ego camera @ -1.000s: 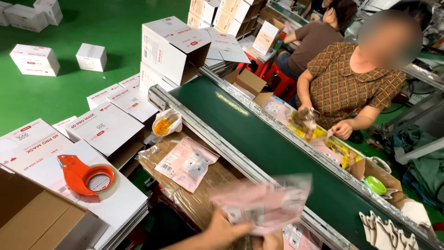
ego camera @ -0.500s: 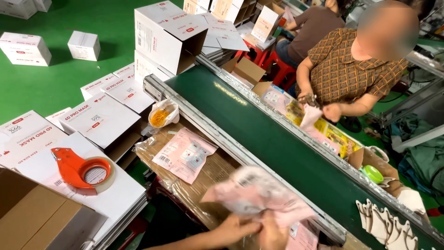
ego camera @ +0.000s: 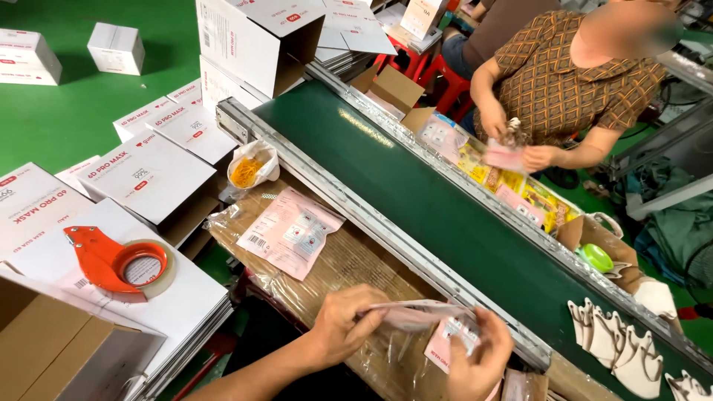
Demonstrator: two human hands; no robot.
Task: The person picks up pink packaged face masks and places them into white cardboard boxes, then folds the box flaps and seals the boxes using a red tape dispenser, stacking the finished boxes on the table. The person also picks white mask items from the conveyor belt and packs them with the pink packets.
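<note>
- Fingers of the left hand are pinched on the near end of a pink pouch, which we see held almost edge-on and level above the plastic-wrapped bench.
- We note the right hand clenched around the pouch's other end, thumb on top, with a pink printed packet just below it.
- A second pink pouch lies flat on the bench, apart from both hands.
- To the left we record an orange tape dispenser resting on a stack of flat white cartons, beside a brown box.
- A small bag of orange pieces sits at the bench's far end, against the conveyor rail.
- The green conveyor belt runs diagonally beyond the bench; white masks lie on its right end.
- Across the belt, we see a seated person's hands holding a pink packet, with yellow packets piled beside them.
</note>
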